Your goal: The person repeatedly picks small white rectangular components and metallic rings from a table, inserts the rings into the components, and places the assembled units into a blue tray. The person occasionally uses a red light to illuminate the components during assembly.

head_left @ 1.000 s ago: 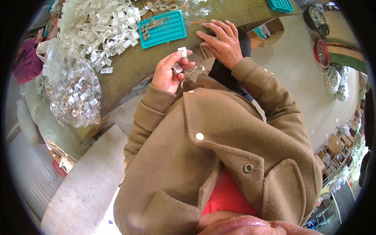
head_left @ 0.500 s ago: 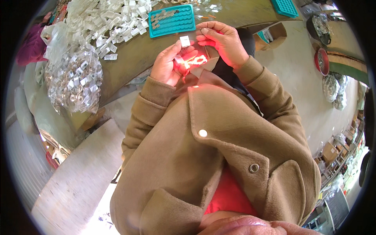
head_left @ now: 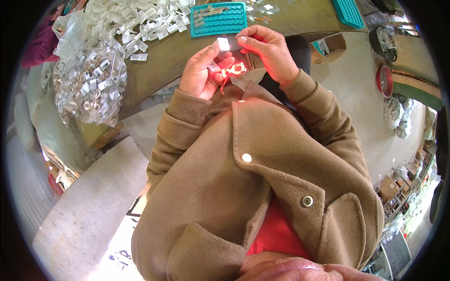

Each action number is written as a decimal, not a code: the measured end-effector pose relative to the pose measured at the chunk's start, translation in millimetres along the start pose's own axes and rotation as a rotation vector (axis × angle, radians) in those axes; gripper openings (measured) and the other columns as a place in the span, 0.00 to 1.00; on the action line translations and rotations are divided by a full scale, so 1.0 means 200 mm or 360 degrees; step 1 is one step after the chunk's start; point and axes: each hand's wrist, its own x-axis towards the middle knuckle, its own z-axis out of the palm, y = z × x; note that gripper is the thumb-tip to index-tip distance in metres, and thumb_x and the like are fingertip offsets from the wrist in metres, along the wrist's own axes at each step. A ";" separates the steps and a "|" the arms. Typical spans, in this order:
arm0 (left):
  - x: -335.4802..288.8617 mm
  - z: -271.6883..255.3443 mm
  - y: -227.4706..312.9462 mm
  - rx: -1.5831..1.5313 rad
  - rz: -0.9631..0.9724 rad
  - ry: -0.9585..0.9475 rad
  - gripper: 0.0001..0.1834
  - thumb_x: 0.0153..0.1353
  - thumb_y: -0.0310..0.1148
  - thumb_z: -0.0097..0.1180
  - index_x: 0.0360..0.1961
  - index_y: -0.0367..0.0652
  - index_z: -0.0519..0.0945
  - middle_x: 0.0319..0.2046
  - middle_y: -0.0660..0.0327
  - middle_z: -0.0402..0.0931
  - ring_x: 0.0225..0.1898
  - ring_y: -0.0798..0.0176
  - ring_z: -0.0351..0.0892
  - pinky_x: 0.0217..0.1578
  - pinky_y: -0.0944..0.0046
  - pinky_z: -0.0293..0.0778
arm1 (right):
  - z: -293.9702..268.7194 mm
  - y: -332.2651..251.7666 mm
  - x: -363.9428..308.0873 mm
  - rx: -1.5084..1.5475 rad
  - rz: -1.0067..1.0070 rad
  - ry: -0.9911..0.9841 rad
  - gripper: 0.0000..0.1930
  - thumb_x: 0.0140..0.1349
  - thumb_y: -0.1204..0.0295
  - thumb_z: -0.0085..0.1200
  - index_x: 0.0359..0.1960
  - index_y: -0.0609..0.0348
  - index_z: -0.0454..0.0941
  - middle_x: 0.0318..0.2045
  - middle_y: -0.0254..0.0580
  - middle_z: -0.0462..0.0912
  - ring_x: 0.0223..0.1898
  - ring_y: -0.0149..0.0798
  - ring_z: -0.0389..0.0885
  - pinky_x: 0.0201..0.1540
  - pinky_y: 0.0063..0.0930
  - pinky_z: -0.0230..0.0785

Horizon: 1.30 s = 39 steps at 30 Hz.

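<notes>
My left hand [head_left: 200,70] is closed, pinching a small white plastic case [head_left: 223,44] upright between thumb and fingers. A bundle of lit red string light [head_left: 234,70] hangs at the same hand's fingers and casts a red glow on both hands. Just right of the case, my right hand [head_left: 269,50] is closed in a pinch; what sits between its thumb and forefinger is too small to make out. Beyond the hands, a teal tray [head_left: 218,29] with round hollows bears several small round metallic discs [head_left: 210,11] in its far left part.
A large heap of white plastic cases [head_left: 145,18] covers the far left of the table [head_left: 164,61]. A clear bag [head_left: 91,84] full of similar pieces stands at the left. Another teal tray [head_left: 348,13] lies far right. An open cardboard box [head_left: 333,45] is beyond my right hand.
My right hand's fingertips have come closer to the white case in my left hand. The view has shifted slightly, and the tray and heap appear higher and further right.
</notes>
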 end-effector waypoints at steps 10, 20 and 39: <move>-0.02 -0.02 0.03 -0.0026 -0.0033 0.0127 0.15 0.68 0.41 0.53 0.45 0.40 0.75 0.34 0.63 0.77 0.29 0.76 0.77 0.17 0.81 0.67 | 0.11 -0.01 0.06 -0.0327 -0.0258 0.0122 0.08 0.66 0.76 0.53 0.44 0.65 0.80 0.38 0.39 0.85 0.37 0.26 0.82 0.42 0.19 0.76; -0.04 0.04 0.00 -0.0132 0.0045 -0.0032 0.15 0.67 0.42 0.55 0.45 0.41 0.75 0.34 0.64 0.77 0.32 0.77 0.78 0.18 0.81 0.66 | 0.14 0.03 0.03 0.0443 0.0018 -0.0026 0.08 0.65 0.72 0.56 0.40 0.65 0.78 0.45 0.43 0.83 0.44 0.28 0.79 0.50 0.23 0.73; 0.00 0.04 -0.04 -0.0043 0.0186 -0.0030 0.14 0.64 0.44 0.59 0.41 0.45 0.79 0.31 0.69 0.77 0.32 0.77 0.76 0.22 0.76 0.67 | 0.12 0.10 0.03 0.0435 0.0063 0.0049 0.06 0.63 0.76 0.56 0.38 0.66 0.80 0.33 0.35 0.82 0.35 0.26 0.78 0.40 0.20 0.73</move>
